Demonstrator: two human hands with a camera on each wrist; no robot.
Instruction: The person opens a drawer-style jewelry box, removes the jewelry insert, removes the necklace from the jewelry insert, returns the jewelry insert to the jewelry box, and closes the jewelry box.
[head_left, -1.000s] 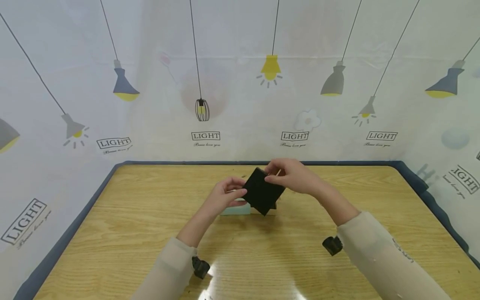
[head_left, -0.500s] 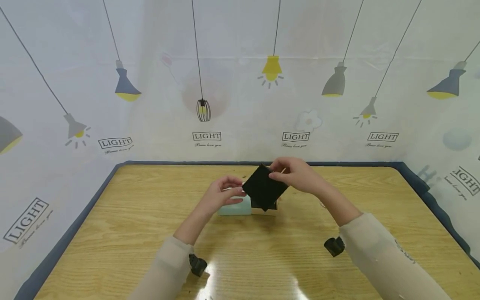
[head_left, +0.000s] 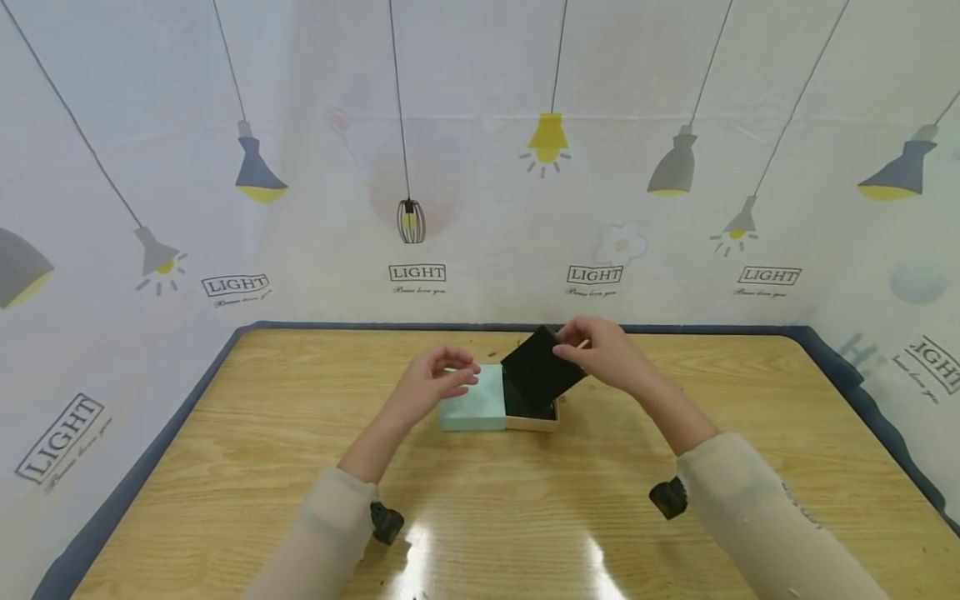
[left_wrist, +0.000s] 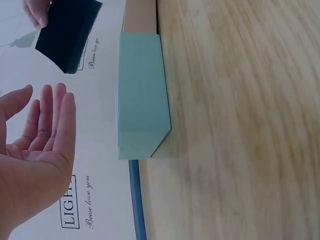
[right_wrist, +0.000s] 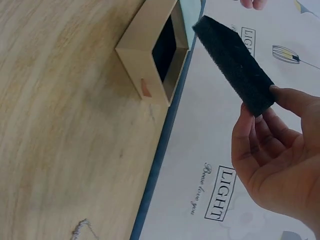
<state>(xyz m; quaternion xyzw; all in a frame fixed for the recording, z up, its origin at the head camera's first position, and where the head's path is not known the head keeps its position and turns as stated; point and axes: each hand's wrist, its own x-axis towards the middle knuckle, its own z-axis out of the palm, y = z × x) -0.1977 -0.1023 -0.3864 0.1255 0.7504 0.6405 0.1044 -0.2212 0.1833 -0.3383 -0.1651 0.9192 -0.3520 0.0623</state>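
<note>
My right hand (head_left: 606,353) pinches a black foam pad (head_left: 538,367) by one corner between thumb and fingers. The pad hangs tilted above a small drawer box; its thickness and rough edge show in the right wrist view. The box has a pale teal sleeve (head_left: 480,408) on the left, and its tan cardboard drawer (right_wrist: 142,47) sticks out to the right, dark inside. My left hand (head_left: 431,383) is held over the sleeve's left end, fingers relaxed and slightly bent, holding nothing. In the left wrist view it is apart from the foam pad.
The box lies on a wood-grain table (head_left: 465,517) with a dark blue border along its back edge. A thin silver chain (right_wrist: 84,229) lies on the table to the right of the box. Behind stands a white backdrop (head_left: 480,183) printed with lamps.
My left hand has let go of the foam pad and drawn back to the left. My right hand has carried the pad slightly right, exposing more of the sleeve and drawer.
</note>
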